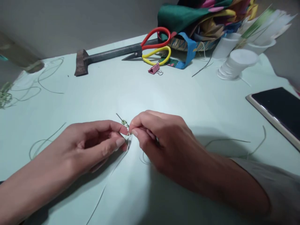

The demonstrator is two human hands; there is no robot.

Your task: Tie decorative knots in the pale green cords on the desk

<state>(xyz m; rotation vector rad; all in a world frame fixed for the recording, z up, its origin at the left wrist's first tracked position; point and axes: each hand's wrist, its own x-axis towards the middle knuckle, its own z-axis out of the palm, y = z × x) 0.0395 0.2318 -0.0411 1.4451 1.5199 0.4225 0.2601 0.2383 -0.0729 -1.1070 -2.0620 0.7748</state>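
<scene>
Near the middle of the table, a small green and white knotted piece (124, 122) with a dark thin tip lies between the fingertips of both hands. My left hand (100, 143) has its thumb and index finger closed on the lower left side of the piece, where white cord shows. My right hand (161, 134) pinches at the right side of the knots; a thin strand shows at its thumb tip. A white cord (110, 178) runs from the fingertips down to the front edge of the view. Loose green strands (225, 140) reach out to the right behind my right wrist.
A hammer (112, 53), scissors with red and yellow handles (156, 47) and a pink binder clip (154, 68) lie at the back. Further right are a basket of cloth (187, 18), white cord spool (241, 64) and phone (278, 109). Green strands (50, 73) lie left.
</scene>
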